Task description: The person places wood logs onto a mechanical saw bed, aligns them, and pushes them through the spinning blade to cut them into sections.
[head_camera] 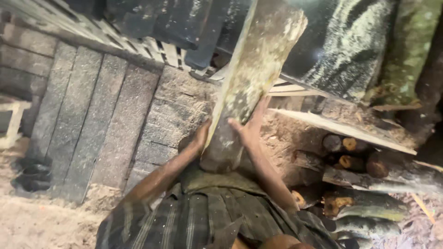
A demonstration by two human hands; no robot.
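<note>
A thick rough log slab (251,78), grey-green and dusted with sawdust, stands tilted in front of my chest, its lower end close to my checked shirt. My left hand (199,137) presses against the slab's left side near the bottom. On the right side of the slab, my right hand (249,127) is wrapped around its edge a little higher up. Both hands grip the wood together. The slab's top end reaches to the upper edge of the view.
Grey wooden planks (106,115) covered in sawdust lie to the left. A pile of cut logs (355,184) sits at the right. A thin pale board (341,127) slants across above the logs. Sawdust covers the ground (41,226).
</note>
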